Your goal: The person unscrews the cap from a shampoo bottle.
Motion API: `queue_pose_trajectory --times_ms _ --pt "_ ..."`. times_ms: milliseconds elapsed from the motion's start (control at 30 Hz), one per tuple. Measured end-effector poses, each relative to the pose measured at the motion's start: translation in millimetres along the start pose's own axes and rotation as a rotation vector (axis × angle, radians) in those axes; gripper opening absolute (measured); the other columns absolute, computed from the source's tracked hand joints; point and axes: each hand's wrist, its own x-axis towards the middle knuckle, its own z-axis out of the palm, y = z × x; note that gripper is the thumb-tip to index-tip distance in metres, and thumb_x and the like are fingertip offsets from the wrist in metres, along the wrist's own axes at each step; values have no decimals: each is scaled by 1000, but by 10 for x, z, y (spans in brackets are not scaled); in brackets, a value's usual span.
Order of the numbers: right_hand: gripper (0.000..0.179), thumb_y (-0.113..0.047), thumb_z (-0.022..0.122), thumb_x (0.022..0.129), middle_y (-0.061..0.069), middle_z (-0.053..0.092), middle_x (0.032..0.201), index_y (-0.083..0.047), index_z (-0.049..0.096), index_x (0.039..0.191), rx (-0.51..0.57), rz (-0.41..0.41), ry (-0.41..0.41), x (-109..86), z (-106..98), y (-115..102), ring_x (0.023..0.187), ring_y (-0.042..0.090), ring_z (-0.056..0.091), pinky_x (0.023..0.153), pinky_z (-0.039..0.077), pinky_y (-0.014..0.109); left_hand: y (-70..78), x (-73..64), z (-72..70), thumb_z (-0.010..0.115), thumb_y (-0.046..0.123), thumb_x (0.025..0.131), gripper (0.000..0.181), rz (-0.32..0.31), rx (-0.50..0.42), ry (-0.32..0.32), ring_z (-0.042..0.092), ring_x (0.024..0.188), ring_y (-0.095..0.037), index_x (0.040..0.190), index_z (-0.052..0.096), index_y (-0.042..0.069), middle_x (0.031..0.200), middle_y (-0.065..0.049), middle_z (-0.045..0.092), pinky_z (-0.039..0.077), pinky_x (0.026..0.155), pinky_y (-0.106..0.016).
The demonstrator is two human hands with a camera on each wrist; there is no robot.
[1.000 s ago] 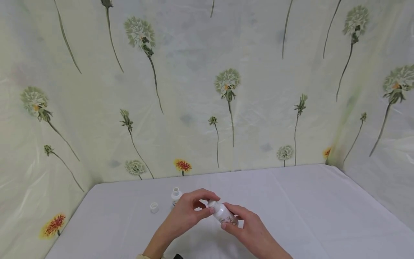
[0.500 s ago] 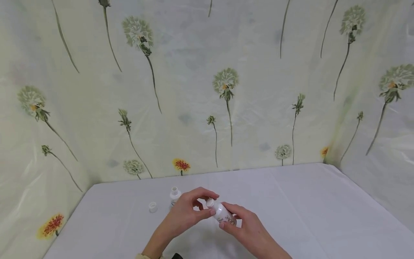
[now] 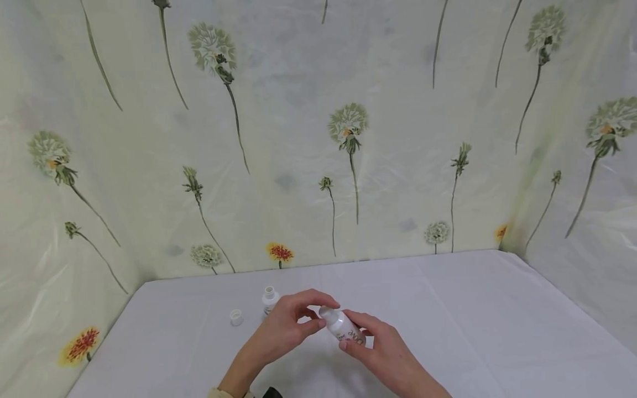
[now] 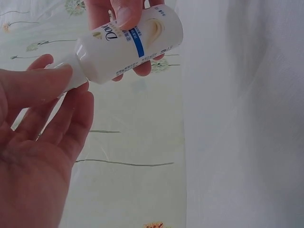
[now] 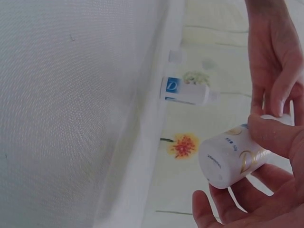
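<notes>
My right hand [image 3: 385, 348] grips a small white Dove bottle [image 3: 346, 327] round its body. The bottle is tilted, its neck end pointing up and left toward my left hand [image 3: 293, 320]. In the left wrist view, the thumb and fingers of that hand pinch the white cap [image 4: 73, 71] at the bottle's neck. The bottle's blue and gold label [image 4: 137, 42] shows there between the holding fingers. From the right wrist view, the round base of the bottle faces the camera, and the cap end is mostly covered by fingers.
A second white bottle [image 3: 270, 298] stands uncapped on the white-covered table [image 3: 448, 320], behind my left hand, which partly hides it. To its left lies a loose white cap [image 3: 236, 317]. Dandelion-print sheeting [image 3: 278, 138] encloses the table at the back and sides.
My left fingertips have shifted slightly round the cap, with the index finger reaching a little farther over its top. The right hand keeps its grip on the bottle in nearly the same place.
</notes>
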Motion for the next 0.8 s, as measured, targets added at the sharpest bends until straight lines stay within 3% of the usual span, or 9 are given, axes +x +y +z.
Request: queue_pose_trajectory --times_ms 533,800 --pt "48 -28 75 87 -3 64 117 -18 61 132 -11 5 5 11 15 -5 103 20 56 84 49 44 -18 17 14 72 17 91 21 -72 74 50 60 94 -15 110 70 26 105 11 66 53 81 -31" --pt "48 -28 75 87 -6 63 119 -19 62 133 -20 -18 8 -1 16 16 103 20 56 81 50 33 -54 15 32 74 18 89 22 -88 77 68 60 94 -14 110 70 26 104 11 67 53 79 -30"
